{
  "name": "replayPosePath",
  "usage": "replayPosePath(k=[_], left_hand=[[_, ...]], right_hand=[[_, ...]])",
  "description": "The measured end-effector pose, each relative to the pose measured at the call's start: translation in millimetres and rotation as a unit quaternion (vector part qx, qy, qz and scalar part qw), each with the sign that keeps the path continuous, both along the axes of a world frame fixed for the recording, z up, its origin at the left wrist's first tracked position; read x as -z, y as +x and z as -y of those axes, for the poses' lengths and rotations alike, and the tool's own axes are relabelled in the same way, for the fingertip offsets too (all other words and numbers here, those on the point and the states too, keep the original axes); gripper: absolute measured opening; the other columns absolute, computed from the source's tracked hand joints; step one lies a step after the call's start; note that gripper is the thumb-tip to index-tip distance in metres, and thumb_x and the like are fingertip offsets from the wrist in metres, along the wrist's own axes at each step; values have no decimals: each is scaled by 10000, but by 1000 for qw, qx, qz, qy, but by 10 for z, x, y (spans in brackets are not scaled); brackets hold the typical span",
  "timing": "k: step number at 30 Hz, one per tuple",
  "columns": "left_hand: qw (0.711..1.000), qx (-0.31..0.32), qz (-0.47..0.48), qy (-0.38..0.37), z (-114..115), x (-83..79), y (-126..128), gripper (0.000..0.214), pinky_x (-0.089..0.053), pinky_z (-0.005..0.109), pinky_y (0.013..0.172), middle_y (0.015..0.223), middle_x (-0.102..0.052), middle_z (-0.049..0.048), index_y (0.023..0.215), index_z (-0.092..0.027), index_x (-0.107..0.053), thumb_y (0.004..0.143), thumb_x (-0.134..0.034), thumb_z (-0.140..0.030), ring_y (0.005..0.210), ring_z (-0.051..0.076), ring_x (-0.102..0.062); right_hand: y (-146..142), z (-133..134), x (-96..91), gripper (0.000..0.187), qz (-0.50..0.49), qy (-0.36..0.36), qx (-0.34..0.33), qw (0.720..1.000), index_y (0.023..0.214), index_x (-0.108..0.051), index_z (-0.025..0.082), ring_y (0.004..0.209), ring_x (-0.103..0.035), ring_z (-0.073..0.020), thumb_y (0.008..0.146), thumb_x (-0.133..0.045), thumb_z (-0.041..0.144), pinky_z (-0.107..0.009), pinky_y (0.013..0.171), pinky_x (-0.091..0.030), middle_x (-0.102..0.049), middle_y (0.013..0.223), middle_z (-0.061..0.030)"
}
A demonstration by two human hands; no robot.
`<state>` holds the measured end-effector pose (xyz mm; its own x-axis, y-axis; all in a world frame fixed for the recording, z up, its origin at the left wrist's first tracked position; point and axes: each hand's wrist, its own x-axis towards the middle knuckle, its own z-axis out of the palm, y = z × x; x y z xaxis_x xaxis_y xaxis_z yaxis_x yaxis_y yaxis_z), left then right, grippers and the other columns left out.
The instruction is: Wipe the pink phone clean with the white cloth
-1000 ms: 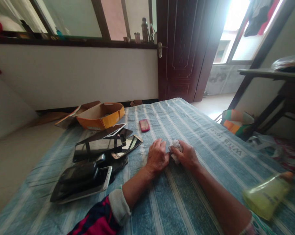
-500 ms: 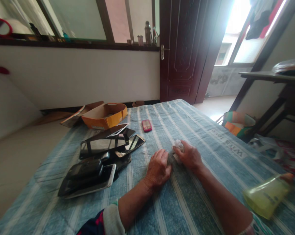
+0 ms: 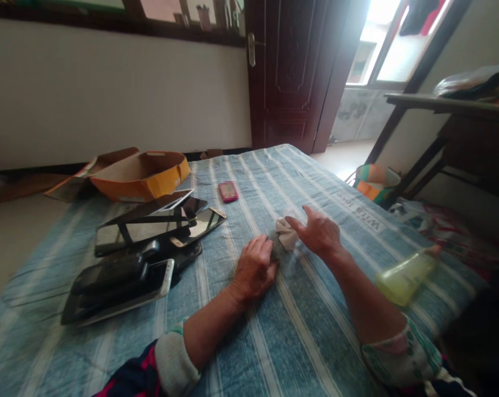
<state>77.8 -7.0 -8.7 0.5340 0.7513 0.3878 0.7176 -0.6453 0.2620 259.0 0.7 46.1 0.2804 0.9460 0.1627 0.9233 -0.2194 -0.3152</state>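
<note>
My left hand (image 3: 255,270) rests on the striped blue cloth with its fingers curled together; whatever may lie under them is hidden. To its right, my right hand (image 3: 318,232) has the thumb and index finger spread apart. A crumpled white tissue (image 3: 288,236) lies at the thumb of that hand, touching it. Beyond both hands, a small pink-red phone (image 3: 228,191) with a blurred face sits on the cloth. Left of my left hand is a pile of dark phones and tablets, with a silver-edged tablet (image 3: 160,289) at the front and a gold-edged phone (image 3: 203,225) behind.
The cloth-covered surface (image 3: 249,353) fills the foreground. An open orange cardboard box (image 3: 150,182) stands at the back left. A yellowish transparent bottle (image 3: 406,275) lies at the right. Past the far edge are a dark red door (image 3: 290,82) and, at right, a dark table (image 3: 439,102).
My right hand has loosened its pinch on the tissue, lifting the index finger away from the thumb, and the tissue has spread. The whole view has shifted; my left hand keeps its curled pose.
</note>
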Motion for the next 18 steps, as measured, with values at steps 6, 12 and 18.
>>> replayPosePath(k=[6,12,18], left_hand=[[997,53,28,54,33,-34,118,369,-487,490,980,1214,-599,231,1150,-59,-558,811,-607,-195,1141,343,-565],[994,76,40,72,38,-56,176,302,-490,499,952,1187,-612,210,1129,-88,-565,858,-538,-220,1116,333,-569],[993,93,35,55,133,-86,266,321,-465,495,996,1261,-579,182,1153,-123,-571,853,-537,-232,1182,326,-537]], right_hand=[[86,228,-26,536,-104,76,-88,988,1198,-609,174,829,-663,-231,848,-577,578,-339,756,-477,-702,885,-84],[402,946,-213,411,-498,7,-296,815,1055,-692,143,588,-609,-120,842,-628,488,-242,545,-493,-682,774,-43],[898,1929,61,446,-594,-241,-349,684,889,-771,149,727,-676,-194,799,-635,563,-297,691,-523,-722,797,-112]])
